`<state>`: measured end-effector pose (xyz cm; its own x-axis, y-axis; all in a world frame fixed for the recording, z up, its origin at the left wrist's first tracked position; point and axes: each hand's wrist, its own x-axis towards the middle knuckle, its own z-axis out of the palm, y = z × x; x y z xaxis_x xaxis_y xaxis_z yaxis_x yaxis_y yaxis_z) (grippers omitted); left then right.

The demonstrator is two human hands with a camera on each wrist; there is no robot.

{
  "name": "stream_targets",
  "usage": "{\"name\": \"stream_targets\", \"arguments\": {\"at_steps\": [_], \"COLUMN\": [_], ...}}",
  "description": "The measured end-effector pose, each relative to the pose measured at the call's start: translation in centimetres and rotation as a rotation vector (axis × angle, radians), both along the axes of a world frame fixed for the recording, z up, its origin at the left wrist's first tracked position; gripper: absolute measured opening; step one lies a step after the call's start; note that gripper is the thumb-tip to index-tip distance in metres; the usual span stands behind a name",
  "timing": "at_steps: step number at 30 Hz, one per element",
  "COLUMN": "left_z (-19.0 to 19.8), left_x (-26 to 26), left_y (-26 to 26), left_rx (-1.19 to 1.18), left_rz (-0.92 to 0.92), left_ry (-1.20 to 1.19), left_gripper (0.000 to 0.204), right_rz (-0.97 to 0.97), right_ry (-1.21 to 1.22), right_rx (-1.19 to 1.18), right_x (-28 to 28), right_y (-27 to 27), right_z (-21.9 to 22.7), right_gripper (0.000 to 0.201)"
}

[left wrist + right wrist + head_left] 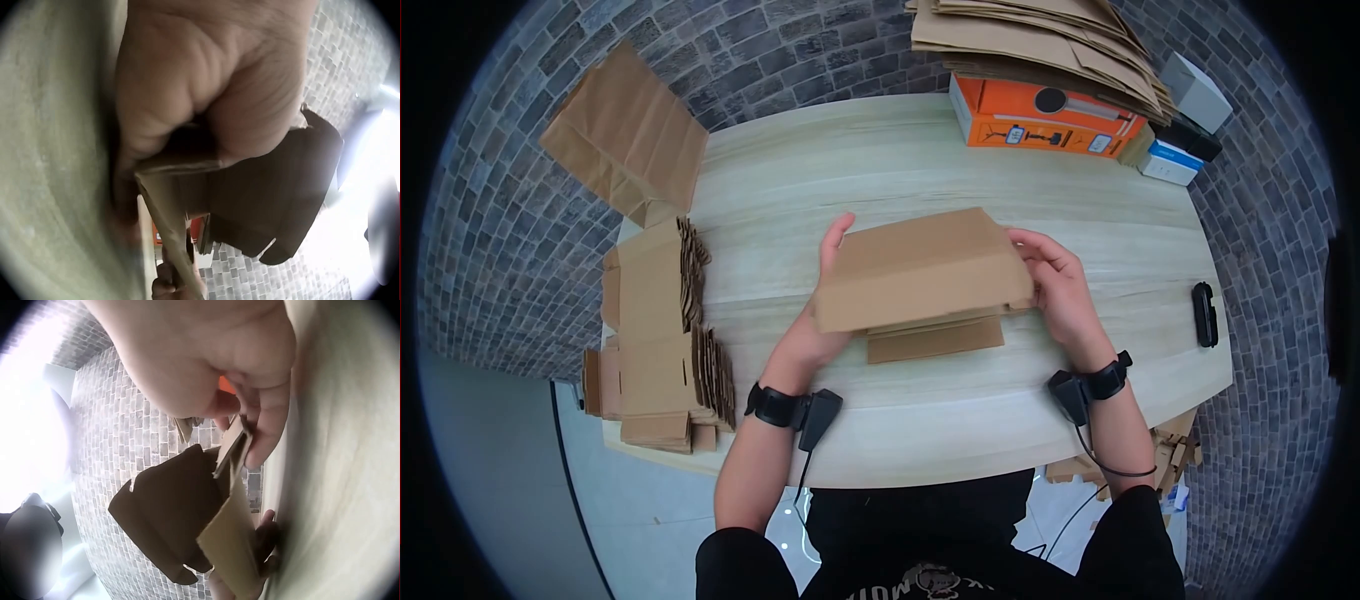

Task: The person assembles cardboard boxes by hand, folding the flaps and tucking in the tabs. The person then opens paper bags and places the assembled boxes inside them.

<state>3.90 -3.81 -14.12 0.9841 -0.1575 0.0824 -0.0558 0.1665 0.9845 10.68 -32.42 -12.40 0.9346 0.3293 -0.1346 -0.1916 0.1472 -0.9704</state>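
Observation:
A partly folded brown cardboard box (930, 265) is held between both hands over the middle of the table, its lid panel raised. At its left end, my left hand (828, 300) grips the cardboard, one finger showing past the far corner. My right hand (1055, 295) pinches a folded side flap at the right end. From the right wrist, that flap (232, 445) shows between thumb and fingers, and the lid (169, 512) stands up with slotted, rounded tabs. In the left wrist view the left palm (206, 81) hides part of the box edge.
Stacks of flat cardboard blanks (655, 320) lie along the table's left side, with a brown paper bag (630, 135) behind them. At the back right, more flat cardboard (1050, 40) rests on an orange box (1040, 115). A black object (1204, 315) lies near the right edge.

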Motion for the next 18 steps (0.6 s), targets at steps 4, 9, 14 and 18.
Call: {"name": "stream_targets", "arguments": {"at_steps": [4, 9, 14, 18], "left_z": [1.8, 1.3, 1.4, 0.4], "left_x": [-0.8, -0.8, -0.4, 0.0], "left_y": [-1.0, -1.1, -1.2, -1.2], "left_rx": [0.284, 0.168, -0.215, 0.098], "left_rz": [-0.067, 0.011, 0.097, 0.044], "left_ry": [-0.165, -0.089, 0.139, -0.111], "left_gripper": [0.090, 0.091, 0.091, 0.074], "right_rz": [0.044, 0.038, -0.013, -0.029], "right_ry": [0.058, -0.010, 0.006, -0.046], "right_rx": [0.121, -0.006, -0.055, -0.046], "right_x": [0.3, 0.4, 0.3, 0.3], "right_y": [-0.1, -0.2, 0.1, 0.2], "right_z": [-1.0, -2.4, -2.2, -2.3], "right_gripper": [0.026, 0.025, 0.022, 0.019]}}
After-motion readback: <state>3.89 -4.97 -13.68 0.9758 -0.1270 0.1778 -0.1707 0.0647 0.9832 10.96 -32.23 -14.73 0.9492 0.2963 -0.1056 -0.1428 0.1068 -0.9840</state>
